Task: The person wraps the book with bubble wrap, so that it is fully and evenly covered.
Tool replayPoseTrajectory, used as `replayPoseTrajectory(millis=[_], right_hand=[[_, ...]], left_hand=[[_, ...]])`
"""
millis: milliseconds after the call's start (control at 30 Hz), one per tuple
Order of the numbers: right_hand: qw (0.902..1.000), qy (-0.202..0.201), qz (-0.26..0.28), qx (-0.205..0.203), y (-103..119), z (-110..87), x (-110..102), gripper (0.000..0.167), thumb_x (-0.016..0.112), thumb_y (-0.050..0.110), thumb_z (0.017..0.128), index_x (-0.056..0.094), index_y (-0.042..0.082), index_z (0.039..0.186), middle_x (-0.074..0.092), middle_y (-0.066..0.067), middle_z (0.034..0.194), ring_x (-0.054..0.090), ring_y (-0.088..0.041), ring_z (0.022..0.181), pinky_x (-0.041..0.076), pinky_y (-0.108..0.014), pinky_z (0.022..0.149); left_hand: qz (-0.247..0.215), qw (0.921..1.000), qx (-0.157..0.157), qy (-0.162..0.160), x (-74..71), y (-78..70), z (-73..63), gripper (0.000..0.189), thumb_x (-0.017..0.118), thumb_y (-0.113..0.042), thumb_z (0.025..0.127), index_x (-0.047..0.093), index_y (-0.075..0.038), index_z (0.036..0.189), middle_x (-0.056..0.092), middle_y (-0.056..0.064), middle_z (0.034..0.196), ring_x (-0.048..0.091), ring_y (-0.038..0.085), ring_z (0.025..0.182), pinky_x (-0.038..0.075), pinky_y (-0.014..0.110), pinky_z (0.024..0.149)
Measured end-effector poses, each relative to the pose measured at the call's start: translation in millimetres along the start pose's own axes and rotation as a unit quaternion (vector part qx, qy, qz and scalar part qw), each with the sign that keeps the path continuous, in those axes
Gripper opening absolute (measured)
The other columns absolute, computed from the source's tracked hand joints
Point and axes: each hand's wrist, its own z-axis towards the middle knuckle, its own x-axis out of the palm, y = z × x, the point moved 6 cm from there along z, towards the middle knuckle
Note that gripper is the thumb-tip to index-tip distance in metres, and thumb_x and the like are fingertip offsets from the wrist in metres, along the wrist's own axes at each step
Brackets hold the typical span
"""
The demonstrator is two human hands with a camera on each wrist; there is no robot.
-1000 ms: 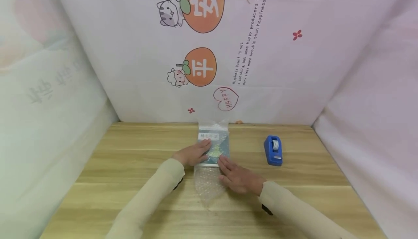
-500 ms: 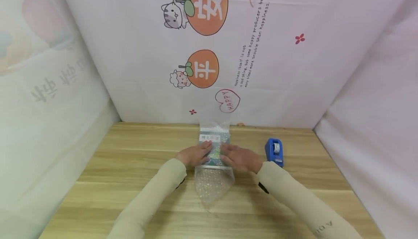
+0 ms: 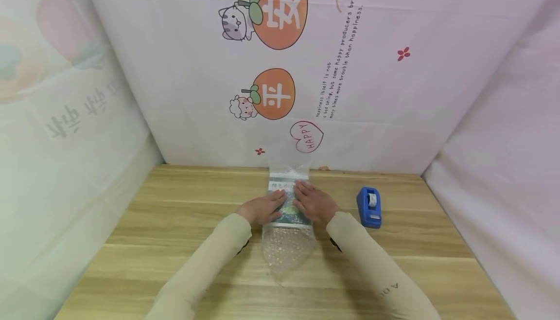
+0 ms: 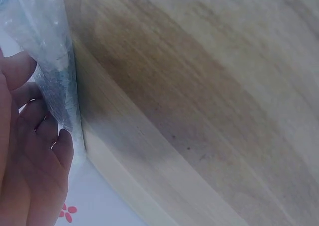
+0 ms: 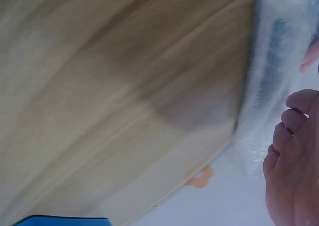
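A blue-green book (image 3: 288, 219) lies flat near the table's back edge, wrapped in clear bubble wrap (image 3: 286, 252). The wrap runs past the book at both ends, with a loose pointed flap toward me and another end against the back cloth. My left hand (image 3: 261, 209) rests on the book's left side, fingers extended over the wrap. On the right side my right hand (image 3: 316, 202) lies with straight fingers on the wrapped cover, higher up than the left. Both wrist views show wrap along the book's side (image 4: 60, 81) beside the fingers.
A blue tape dispenser (image 3: 369, 208) with a roll of tape stands on the wooden table (image 3: 183, 213) to the right of my right hand. White printed cloth (image 3: 197, 130) encloses the table at the back and both sides.
My right hand has slid from the book's near right corner up toward its far end, still over the wrap. My left hand stays about where it was. The near flap now shows more fully.
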Motion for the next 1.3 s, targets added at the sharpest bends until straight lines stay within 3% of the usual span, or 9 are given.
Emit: replayPoseTrajectory(millis=[333,733,867,1100,1300], right_hand=[[0.9985,0.008,0.039,0.036,-23.7,-2.2,14.5,0.069,0.03,0.043,0.116,0.02,-0.002,0.167,0.02,-0.019,0.177,0.02,-0.035,0.165,0.023,-0.049,0.135],[0.9965,0.01,0.076,0.034,-35.8,-5.7,24.7,0.071,0.026,0.046,0.116,0.014,0.0,0.168,0.012,-0.018,0.178,0.016,-0.035,0.165,0.023,-0.053,0.135],[0.996,0.012,0.081,0.034,-35.9,-3.8,25.1,0.071,0.024,0.048,0.115,0.014,0.001,0.169,0.011,-0.017,0.178,0.014,-0.034,0.166,0.022,-0.053,0.135],[0.9937,0.036,0.1,0.035,-30.8,-4.0,20.7,0.071,0.025,0.048,0.115,0.012,0.003,0.169,0.009,-0.015,0.179,0.012,-0.034,0.167,0.021,-0.052,0.135],[0.9939,0.041,0.096,0.035,-30.2,-4.8,17.8,0.071,0.025,0.048,0.115,0.012,0.004,0.169,0.009,-0.015,0.179,0.012,-0.034,0.167,0.021,-0.051,0.135]], left_hand=[[0.007,1.0,-0.001,0.003,-0.3,-3.5,-0.5,0.062,0.048,-0.028,0.113,0.03,0.004,0.164,0.025,0.02,0.175,0.024,0.034,0.164,0.025,0.045,0.134],[-0.005,1.0,-0.005,-0.003,-2.6,-1.9,4.5,0.065,0.052,-0.033,0.112,0.032,-0.001,0.165,0.026,0.016,0.175,0.027,0.03,0.163,0.027,0.043,0.134],[-0.032,0.9994,-0.009,0.008,-6.1,2.4,2.8,0.067,0.054,-0.034,0.111,0.031,-0.003,0.165,0.025,0.014,0.176,0.026,0.029,0.164,0.025,0.044,0.135],[-0.074,0.9972,0.0,0.01,-12.7,10.7,-6.4,0.065,0.053,-0.031,0.112,0.029,-0.005,0.166,0.022,0.011,0.177,0.023,0.028,0.165,0.022,0.044,0.136],[-0.029,0.9994,0.013,0.013,-13.5,10.4,-22.0,0.068,0.052,-0.038,0.112,0.027,-0.008,0.168,0.021,0.008,0.178,0.024,0.026,0.164,0.024,0.045,0.135]])
